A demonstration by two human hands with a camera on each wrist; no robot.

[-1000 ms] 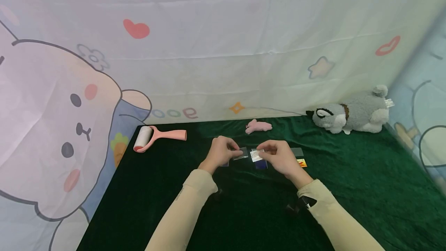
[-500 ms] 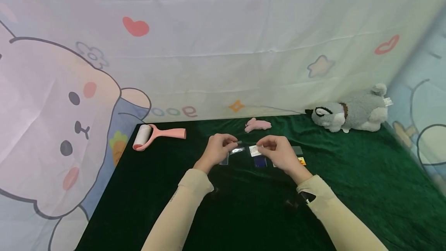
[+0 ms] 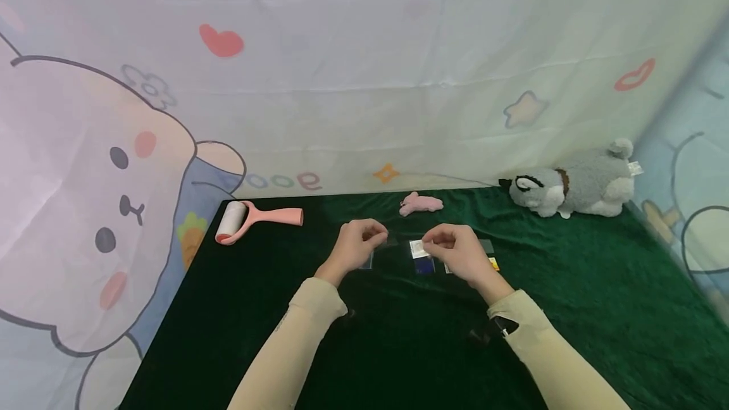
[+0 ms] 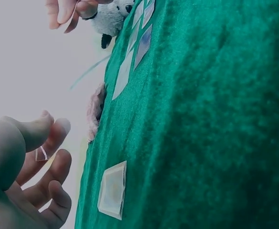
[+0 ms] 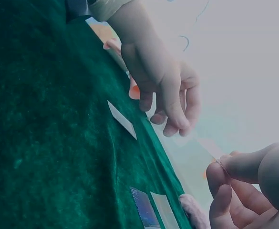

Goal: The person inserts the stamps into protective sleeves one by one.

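Over the last second, the clear sleeve point(image 4: 42, 153) pinched in the left hand point(image 3: 352, 248) has tipped from nearly flat, through a bright glint, to an angle where it barely shows in the head view. The right hand point(image 3: 455, 248) pinches a white slip point(image 3: 418, 247); both hands' fingers are closed narrow, in front of the pink plush toy point(image 3: 420, 204). The sleeve and slip look like separate pieces, so I judge nothing is joined yet. A blue card point(image 3: 424, 266) lies on the desk point(image 3: 398, 347) in front of the toy, another card point(image 4: 113, 191) front-left of it, partly covered by the left hand. The right hand hides part of a yellow card point(image 3: 493, 264), front-right. A lint roller point(image 3: 259, 216) lies left of the toy, a grey plush point(image 3: 586, 193) right, both well apart from it.
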